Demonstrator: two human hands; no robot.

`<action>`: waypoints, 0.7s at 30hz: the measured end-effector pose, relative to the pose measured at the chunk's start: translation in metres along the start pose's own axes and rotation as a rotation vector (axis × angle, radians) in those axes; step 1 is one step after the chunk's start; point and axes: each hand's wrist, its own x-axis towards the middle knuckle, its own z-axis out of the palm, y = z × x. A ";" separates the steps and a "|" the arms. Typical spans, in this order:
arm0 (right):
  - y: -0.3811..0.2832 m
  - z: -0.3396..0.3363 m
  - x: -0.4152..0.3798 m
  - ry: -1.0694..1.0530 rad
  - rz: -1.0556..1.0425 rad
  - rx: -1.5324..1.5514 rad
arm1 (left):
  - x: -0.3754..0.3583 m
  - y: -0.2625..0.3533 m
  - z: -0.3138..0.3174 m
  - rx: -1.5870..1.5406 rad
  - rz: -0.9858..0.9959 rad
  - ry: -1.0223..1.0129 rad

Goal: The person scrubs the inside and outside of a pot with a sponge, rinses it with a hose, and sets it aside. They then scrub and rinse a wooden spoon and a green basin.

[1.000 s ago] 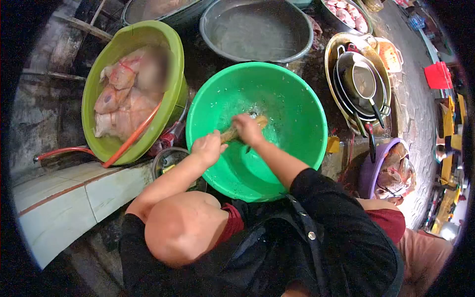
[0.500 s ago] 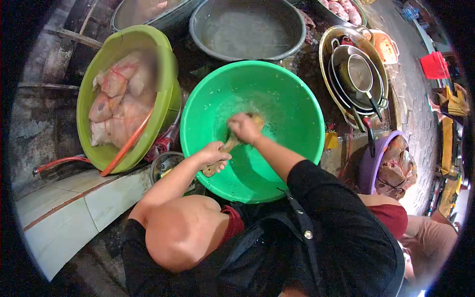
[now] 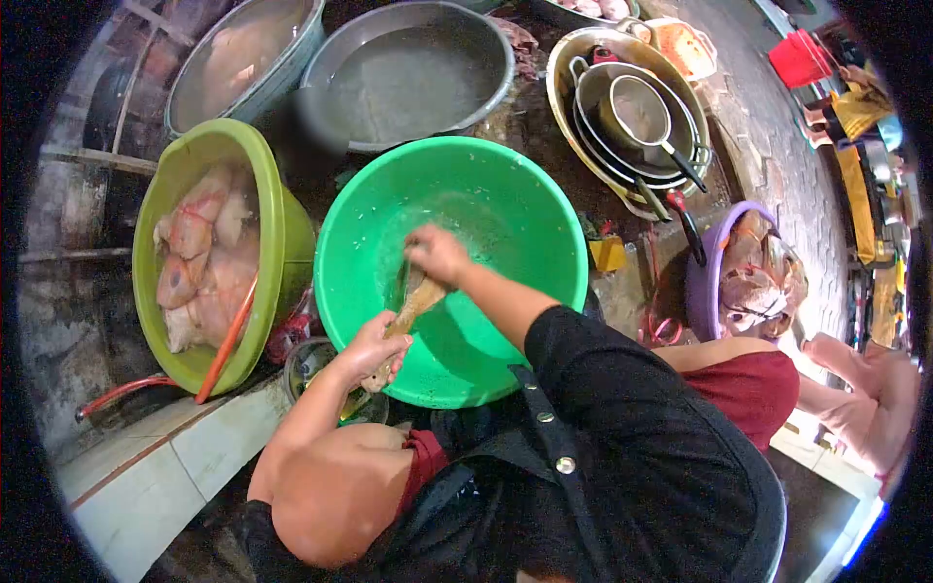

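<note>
In front of me is a wide green plastic basin [image 3: 335, 233] with pale flecks on its inner wall and shallow, cloudy wet contents. My left hand [image 3: 371, 352] is closed round the lower end of a long, tan, mottled piece [image 3: 420, 301], which slants over the basin's near-left rim. Toward the piece's upper end, my right hand [image 3: 439, 257] is curled with its fingers pointing down into the basin. A greyish part shows just below those fingers; I cannot tell what they grip.
At left, a yellow-green tub [image 3: 262, 155] holds pale meat, with an orange hose [image 3: 227, 340] against it. Behind stands a grey basin of water [image 3: 505, 73]. Nested pans [image 3: 559, 107] sit back right, near a purple tub of meat [image 3: 702, 291]. A tiled ledge [image 3: 228, 457] runs at left.
My view has swung right and shifted, so the surroundings appear further left. Both hands keep to the tan piece; the right hand sits a little differently along it, and the piece stands steeper.
</note>
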 end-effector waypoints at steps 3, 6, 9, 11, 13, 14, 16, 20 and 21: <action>0.008 -0.025 0.013 0.141 0.153 -0.131 | -0.009 0.001 0.004 0.045 0.028 -0.047; -0.024 -0.009 -0.017 0.266 -0.044 -0.118 | -0.012 0.004 0.005 0.006 0.046 -0.044; -0.066 0.009 -0.053 0.051 -0.439 -0.029 | -0.011 0.001 0.000 -0.084 0.090 0.008; -0.071 0.006 -0.049 0.035 -0.495 -0.038 | -0.012 -0.005 -0.004 -0.051 0.151 -0.046; -0.062 0.004 -0.032 0.136 -0.510 -0.111 | -0.021 -0.006 -0.002 -0.028 0.148 0.000; -0.049 0.002 -0.019 0.237 -0.476 -0.170 | -0.025 -0.007 -0.001 -0.010 0.169 -0.004; -0.036 -0.017 -0.001 0.286 -0.196 -0.122 | -0.028 -0.011 -0.001 0.050 0.178 -0.008; -0.005 -0.053 0.017 0.349 0.398 -0.093 | -0.049 -0.004 -0.002 0.109 0.182 -0.014; -0.004 -0.065 0.013 0.344 0.423 -0.136 | -0.059 0.004 -0.005 0.240 0.204 0.084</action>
